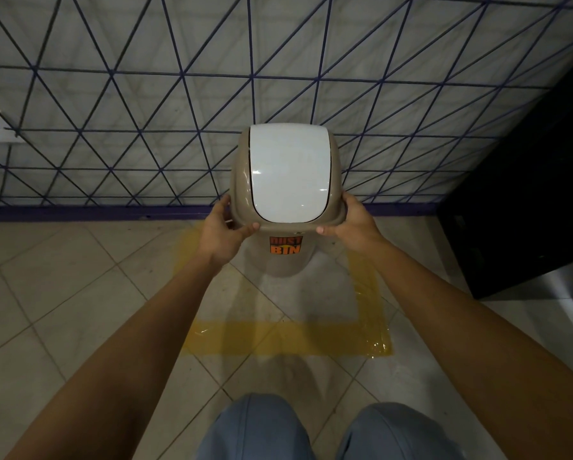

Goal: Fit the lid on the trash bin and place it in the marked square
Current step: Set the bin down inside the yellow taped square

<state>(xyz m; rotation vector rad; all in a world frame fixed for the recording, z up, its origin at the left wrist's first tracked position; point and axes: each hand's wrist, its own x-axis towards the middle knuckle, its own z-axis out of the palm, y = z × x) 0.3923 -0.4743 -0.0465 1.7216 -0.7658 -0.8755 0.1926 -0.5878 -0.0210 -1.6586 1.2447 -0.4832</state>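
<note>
Blue-grey trouser knees (315, 429) are filling the bottom centre of the frame, and from either side of them 2 bare forearms are reaching up toward the middle. At the centre, the left hand (223, 232) and the right hand (351, 227) are gripping the taupe plastic swing-top lid (238, 171) by its lower corners, fingers curled under the rim and thumbs on the near edge; its glossy white flap (290, 171) is facing the camera. Below the lid, the pale plastic trash bin (285, 260) with the orange "DUST BIN" sticker (285, 245) is sitting under it, body narrowing downward in the frame. Lid and bin appear joined (whether fully seated cannot be told). Both hands are equally near, 1 on each side. The bin is lying in the upper part of the yellow taped square (288, 340) on the beige tiled floor (62, 280), close to the wall with the purple triangle grid (112, 94). Its foot is hidden, so contact with the floor cannot be told. A straight descent looks like the remaining move.
</note>
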